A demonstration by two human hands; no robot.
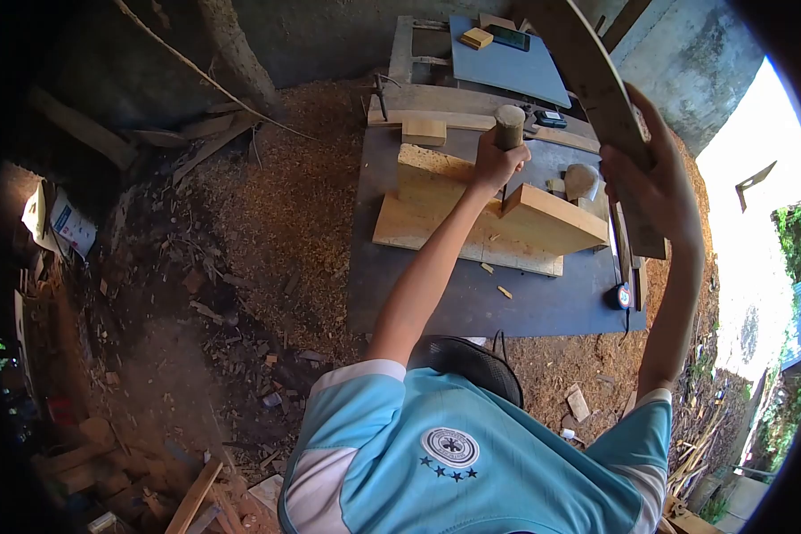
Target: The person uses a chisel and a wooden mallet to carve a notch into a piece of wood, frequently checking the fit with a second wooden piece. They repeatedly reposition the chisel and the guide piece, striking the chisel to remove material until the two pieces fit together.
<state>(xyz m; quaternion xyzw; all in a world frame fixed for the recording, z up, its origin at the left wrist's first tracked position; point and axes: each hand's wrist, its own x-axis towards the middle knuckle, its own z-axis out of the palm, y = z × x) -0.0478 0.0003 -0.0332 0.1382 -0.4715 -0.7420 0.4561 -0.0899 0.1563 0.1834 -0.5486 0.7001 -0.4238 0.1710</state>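
Note:
My left hand [498,165] is wrapped round the handle of a chisel [509,130], held upright with its blade going down beside the notch between two raised parts of a wooden workpiece [556,220]. The workpiece stands on a flat light board [400,226] on the dark table. My right hand [657,182] grips a long flat piece of wood [596,84], raised above the table's right side. Small wood chips [505,292] lie in front of the board.
On the dark table [436,307] are a wood block [424,133], a rounded mallet head [581,182] and a tape measure [618,296]. Behind, a grey panel [507,71] holds a phone [510,36] and a small wooden block [476,38]. Shavings cover the ground.

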